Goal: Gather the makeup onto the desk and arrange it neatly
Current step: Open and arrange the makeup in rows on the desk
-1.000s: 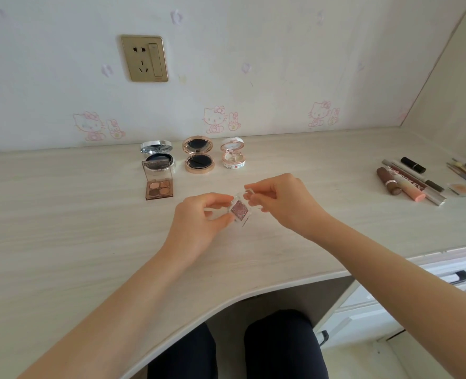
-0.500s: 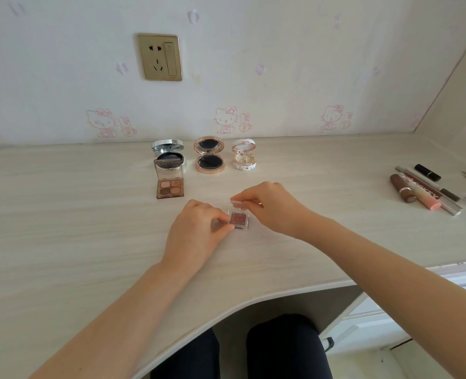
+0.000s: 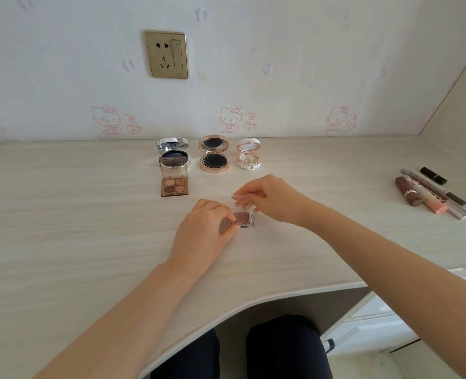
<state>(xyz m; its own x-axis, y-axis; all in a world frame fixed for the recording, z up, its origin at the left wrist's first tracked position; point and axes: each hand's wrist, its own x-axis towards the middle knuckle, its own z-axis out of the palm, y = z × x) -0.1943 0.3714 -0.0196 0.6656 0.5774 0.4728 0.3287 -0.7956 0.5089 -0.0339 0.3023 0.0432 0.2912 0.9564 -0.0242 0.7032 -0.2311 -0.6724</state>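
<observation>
**Item:** shadow, a small square pan of mauve-brown in a clear case.
**Place:** centre of the frame, flat on the desk, below the white compact and lower right of the quad palette.
**Lid**: clear, raised at the far edge, standing near upright.

**Left hand**: curled, thumb and forefinger pinching the left edge of the base.
**Right hand**: curled, pinching the top edge of the lid.

**Change:** a second ago the case was held tilted between both hands, clear of the desk. Half a second ago it was down at the surface. Now the base rests there and the lid stands higher.
**Meaning:** the shadow is probably being set out open, like the pieces behind it. Its placing looks nearly done, with only the release left. It lies lower in the frame than the quad palette, so it may need a nudge upward to line up.

**Upper centre, left to right:** silver compact, gold compact and white compact, all open. The quad palette, also open, sits just in front of the silver one. Their order matches the earlier frames.

**Right edge:** tubes and a black lipstick, lying loosely and apparently not yet arranged, as they were before.

**Wall, upper left of centre:** socket, now further right in the frame than before because the view has shifted.
</observation>
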